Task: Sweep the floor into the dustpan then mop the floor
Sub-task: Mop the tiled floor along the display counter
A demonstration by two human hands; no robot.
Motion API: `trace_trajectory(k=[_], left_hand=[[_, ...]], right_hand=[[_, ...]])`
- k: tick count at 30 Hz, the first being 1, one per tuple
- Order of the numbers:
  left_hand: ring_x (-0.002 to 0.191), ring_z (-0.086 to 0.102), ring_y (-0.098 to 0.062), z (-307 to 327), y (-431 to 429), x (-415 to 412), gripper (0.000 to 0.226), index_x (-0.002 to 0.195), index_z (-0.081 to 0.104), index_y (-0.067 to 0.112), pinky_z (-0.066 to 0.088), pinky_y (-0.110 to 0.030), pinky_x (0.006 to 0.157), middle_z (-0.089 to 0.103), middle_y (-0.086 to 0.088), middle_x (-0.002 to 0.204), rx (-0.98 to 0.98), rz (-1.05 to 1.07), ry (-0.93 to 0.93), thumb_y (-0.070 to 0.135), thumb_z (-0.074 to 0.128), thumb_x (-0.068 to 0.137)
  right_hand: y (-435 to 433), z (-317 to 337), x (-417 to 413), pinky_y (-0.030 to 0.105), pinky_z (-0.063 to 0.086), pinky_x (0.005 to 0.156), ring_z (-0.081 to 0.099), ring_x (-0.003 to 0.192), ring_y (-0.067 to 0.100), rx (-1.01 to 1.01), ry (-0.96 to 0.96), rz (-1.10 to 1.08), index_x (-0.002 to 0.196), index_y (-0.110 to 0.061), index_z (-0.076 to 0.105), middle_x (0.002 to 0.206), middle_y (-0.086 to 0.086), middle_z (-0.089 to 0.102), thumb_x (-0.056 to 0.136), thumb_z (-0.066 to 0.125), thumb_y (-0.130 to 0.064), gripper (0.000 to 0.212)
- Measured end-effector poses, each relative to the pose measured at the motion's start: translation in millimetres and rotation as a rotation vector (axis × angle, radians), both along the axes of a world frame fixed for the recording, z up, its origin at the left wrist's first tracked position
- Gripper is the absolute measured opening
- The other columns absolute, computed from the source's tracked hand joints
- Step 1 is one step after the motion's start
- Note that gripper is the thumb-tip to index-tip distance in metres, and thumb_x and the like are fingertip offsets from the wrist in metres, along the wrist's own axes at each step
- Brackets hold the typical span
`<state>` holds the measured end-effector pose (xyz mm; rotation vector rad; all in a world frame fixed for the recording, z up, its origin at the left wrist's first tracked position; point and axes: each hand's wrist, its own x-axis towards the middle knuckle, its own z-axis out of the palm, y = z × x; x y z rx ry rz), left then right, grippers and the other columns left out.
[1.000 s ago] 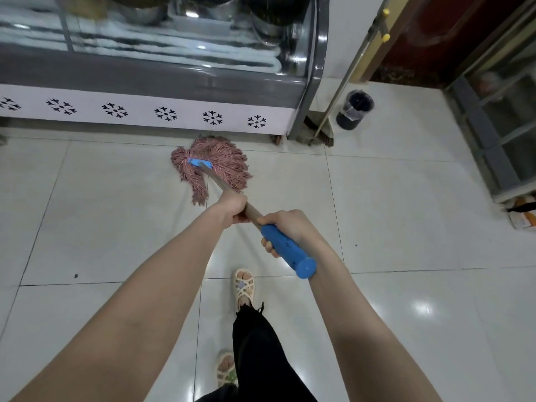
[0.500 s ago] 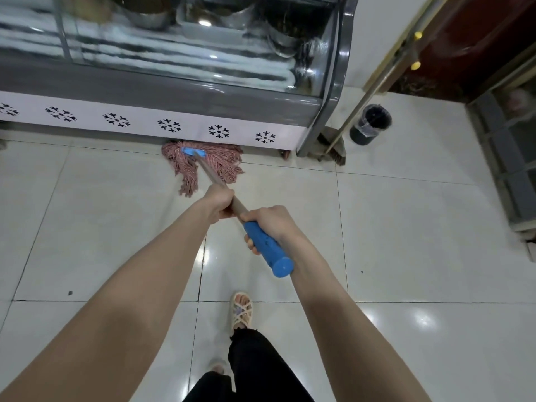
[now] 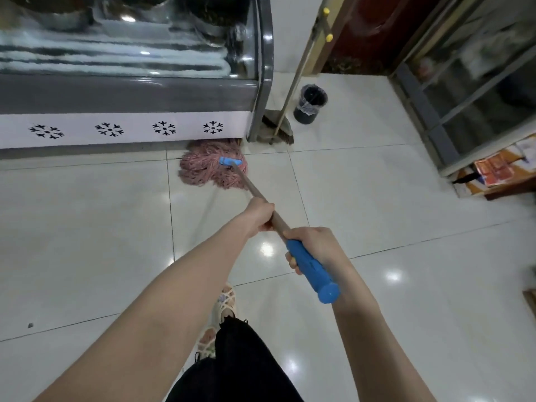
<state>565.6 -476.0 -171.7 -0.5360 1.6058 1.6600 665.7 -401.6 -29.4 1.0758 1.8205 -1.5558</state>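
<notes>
Both my hands are wrapped around the mop [image 3: 253, 189]. My left hand [image 3: 259, 213] clenches the bare shaft, and my right hand [image 3: 314, 245] grips the blue sleeve [image 3: 314, 274] at its upper end, just behind. The pink string mop head [image 3: 203, 172] lies on the white tiled floor [image 3: 87, 227], against the foot of the glass display case [image 3: 130, 94] near its right corner. A dustpan [image 3: 271, 123] and broom [image 3: 288, 137] stand beside that corner, with a small black bin [image 3: 309, 105] just past them.

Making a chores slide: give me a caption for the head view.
Left hand and right hand grip the mop, its pink head on the floor by the display counter.
</notes>
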Motion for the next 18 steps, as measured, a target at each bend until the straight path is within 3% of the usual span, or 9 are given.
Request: trace_trajectory(k=[4, 8, 12, 15, 18], left_hand=[[0.069, 0.056, -0.018, 4.9, 22.2, 19.3, 0.028, 0.124, 0.042, -0.003, 0.051, -0.029, 0.047, 0.052, -0.009, 0.082, -0.019, -0.054, 0.002, 0.006, 0.041, 0.098], [0.064, 0.055, -0.019, 6.1, 24.3, 32.0, 0.031, 0.126, 0.039, -0.004, 0.049, -0.025, 0.039, 0.049, -0.010, 0.079, -0.101, -0.050, 0.032, 0.002, 0.037, 0.096], [0.064, 0.055, -0.021, 2.6, 24.4, 42.9, 0.020, 0.113, 0.041, 0.000, 0.049, -0.025, 0.036, 0.050, -0.013, 0.083, -0.146, -0.017, 0.013, -0.003, 0.034, 0.094], [0.068, 0.057, -0.023, -0.1, 55.4, 56.2, 0.016, 0.107, 0.042, 0.000, 0.052, -0.027, 0.039, 0.052, -0.014, 0.085, -0.140, -0.013, -0.012, -0.004, 0.034, 0.094], [0.073, 0.061, -0.026, -8.2, 101.2, 68.5, 0.024, 0.115, 0.045, -0.004, 0.057, -0.033, 0.047, 0.057, -0.019, 0.099, -0.116, -0.013, -0.021, -0.003, 0.035, 0.093]], right_hand=[[23.4, 6.9, 24.8, 0.017, 0.038, 0.033, 0.048, 0.029, 0.014, -0.023, 0.007, -0.056, 0.079, 0.001, 0.057, 0.050, 0.014, 0.055, 0.087, 0.062, -0.011, 0.016], [36.8, 8.8, 39.1, 0.016, 0.038, 0.033, 0.048, 0.030, 0.015, -0.089, -0.006, -0.037, 0.083, 0.003, 0.058, 0.052, 0.014, 0.056, 0.087, 0.064, -0.013, 0.018], [44.2, 2.5, 48.5, 0.015, 0.037, 0.033, 0.047, 0.029, 0.015, -0.140, -0.011, 0.004, 0.083, 0.003, 0.058, 0.056, 0.015, 0.055, 0.088, 0.063, -0.012, 0.016], [79.7, -6.0, 60.3, 0.015, 0.037, 0.033, 0.047, 0.029, 0.014, -0.145, -0.019, 0.018, 0.081, 0.003, 0.057, 0.057, 0.015, 0.054, 0.088, 0.061, -0.012, 0.017], [124.0, -11.3, 73.6, 0.015, 0.037, 0.034, 0.048, 0.030, 0.014, -0.123, -0.031, 0.019, 0.081, 0.002, 0.057, 0.056, 0.014, 0.055, 0.088, 0.061, -0.013, 0.017]])
